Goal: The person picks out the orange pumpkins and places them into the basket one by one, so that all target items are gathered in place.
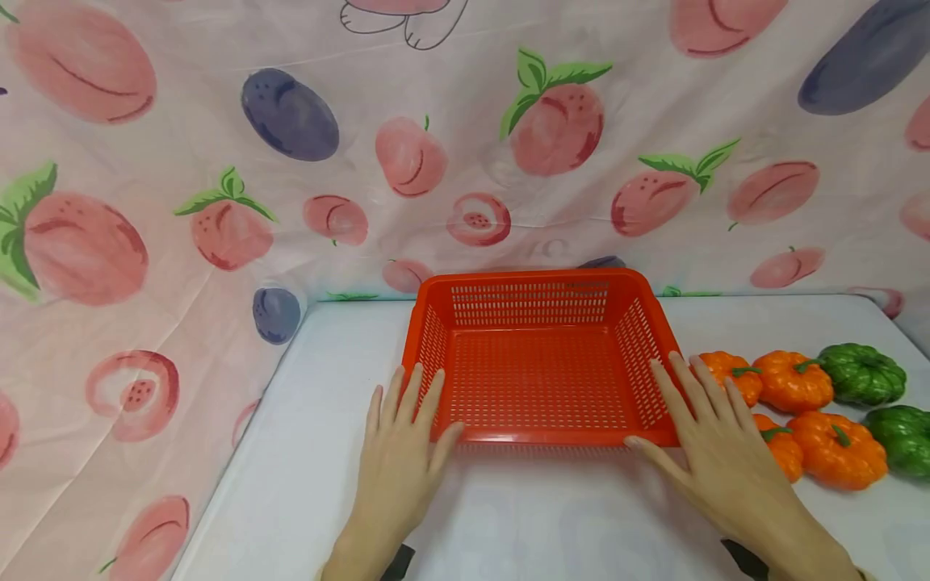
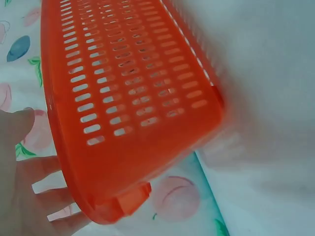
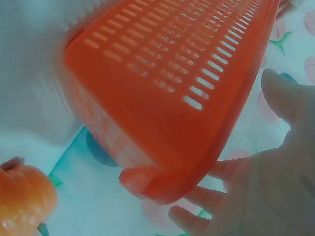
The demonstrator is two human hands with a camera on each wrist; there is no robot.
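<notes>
A red plastic basket (image 1: 538,437) with slotted walls stands upright on the white table, and nothing lies inside it. My left hand (image 1: 395,476) is at its front left corner, fingers straight along the rim and thumb spread toward the front edge. At the front right corner, my right hand (image 1: 726,472) lies with straight, spread fingers, its thumb near the front rim. Both wrist views show the basket's slotted front wall (image 2: 133,162) (image 3: 133,93) with fingertips partly hidden behind the rim. Whether each fingertip touches the basket, I cannot tell.
To the right of the basket sit several orange pumpkins (image 1: 839,452), some partly behind my right hand, and two green pumpkins (image 1: 863,374). A fruit-printed cloth (image 1: 465,161) hangs behind the white table (image 1: 320,387) and along its left side.
</notes>
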